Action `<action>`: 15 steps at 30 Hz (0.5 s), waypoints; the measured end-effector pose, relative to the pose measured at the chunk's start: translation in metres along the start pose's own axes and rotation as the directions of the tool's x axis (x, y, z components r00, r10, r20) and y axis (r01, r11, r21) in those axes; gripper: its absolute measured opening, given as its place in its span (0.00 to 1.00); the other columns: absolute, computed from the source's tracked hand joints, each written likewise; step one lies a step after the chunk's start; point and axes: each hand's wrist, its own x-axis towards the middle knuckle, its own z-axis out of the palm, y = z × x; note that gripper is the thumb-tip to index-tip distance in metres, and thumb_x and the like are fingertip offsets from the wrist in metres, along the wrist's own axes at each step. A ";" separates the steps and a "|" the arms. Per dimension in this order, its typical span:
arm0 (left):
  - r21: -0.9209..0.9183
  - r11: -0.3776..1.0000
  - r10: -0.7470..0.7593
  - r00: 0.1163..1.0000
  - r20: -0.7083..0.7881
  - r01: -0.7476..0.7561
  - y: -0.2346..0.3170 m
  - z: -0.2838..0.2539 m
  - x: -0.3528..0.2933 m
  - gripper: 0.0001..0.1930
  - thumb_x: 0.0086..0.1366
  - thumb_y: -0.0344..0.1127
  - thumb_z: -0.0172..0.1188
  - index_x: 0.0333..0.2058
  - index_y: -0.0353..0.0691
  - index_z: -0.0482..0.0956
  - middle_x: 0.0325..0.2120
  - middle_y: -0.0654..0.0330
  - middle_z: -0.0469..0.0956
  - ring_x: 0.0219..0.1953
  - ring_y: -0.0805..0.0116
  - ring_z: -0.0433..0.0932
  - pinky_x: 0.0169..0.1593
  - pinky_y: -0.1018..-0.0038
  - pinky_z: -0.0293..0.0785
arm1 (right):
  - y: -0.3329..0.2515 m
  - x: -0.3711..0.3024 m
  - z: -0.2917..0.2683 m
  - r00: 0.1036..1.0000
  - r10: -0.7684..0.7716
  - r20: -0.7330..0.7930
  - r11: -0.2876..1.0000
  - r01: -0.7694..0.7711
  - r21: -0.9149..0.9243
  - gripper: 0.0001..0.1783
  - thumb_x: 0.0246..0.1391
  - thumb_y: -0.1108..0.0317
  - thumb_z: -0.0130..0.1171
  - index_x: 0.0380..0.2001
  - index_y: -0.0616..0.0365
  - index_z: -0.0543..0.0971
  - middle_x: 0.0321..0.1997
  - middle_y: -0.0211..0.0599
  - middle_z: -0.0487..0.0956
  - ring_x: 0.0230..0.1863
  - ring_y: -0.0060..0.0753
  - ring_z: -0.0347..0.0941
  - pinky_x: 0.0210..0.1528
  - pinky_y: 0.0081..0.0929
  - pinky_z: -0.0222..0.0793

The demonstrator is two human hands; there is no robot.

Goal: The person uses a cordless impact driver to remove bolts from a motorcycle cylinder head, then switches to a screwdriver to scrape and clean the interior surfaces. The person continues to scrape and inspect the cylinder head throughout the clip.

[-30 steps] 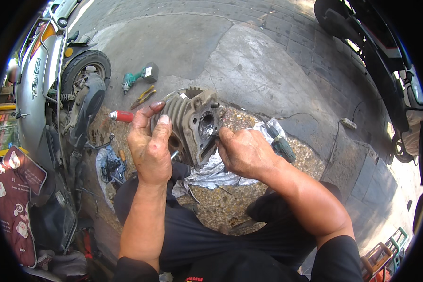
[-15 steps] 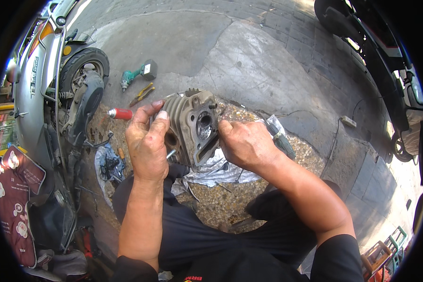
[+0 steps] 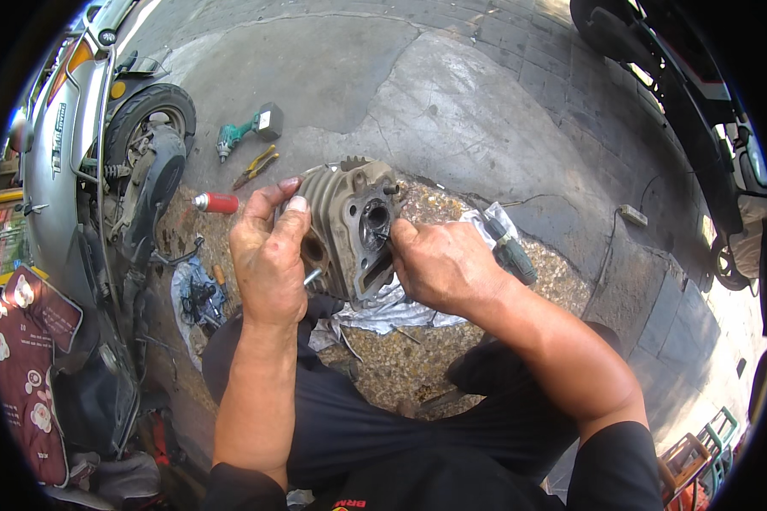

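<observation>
Fabric with a pale flower print on dark red (image 3: 27, 358) hangs at the near left beside the scooter (image 3: 77, 162), and a red spray can (image 3: 216, 203) lies on the pavement to the left of the hands. The left hand (image 3: 268, 255) has its fingers clamped on the finned side of the grey engine cylinder head (image 3: 349, 223), held above the knees, while the right hand (image 3: 439, 268) has its fingers pinched together at the round opening in its face. Since half a second ago the head has tilted slightly, and both grips are unchanged.
</observation>
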 end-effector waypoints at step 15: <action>0.036 0.999 0.007 1.000 -0.011 -0.006 -0.002 -0.002 0.003 0.13 0.69 0.26 0.58 0.50 0.25 0.76 0.43 0.56 0.78 0.42 0.75 0.75 0.49 0.79 0.71 | 0.002 0.000 0.002 0.999 0.050 0.003 0.998 -0.050 0.030 0.08 0.55 0.70 0.51 0.32 0.66 0.74 0.21 0.58 0.80 0.26 0.63 0.81 0.31 0.56 0.76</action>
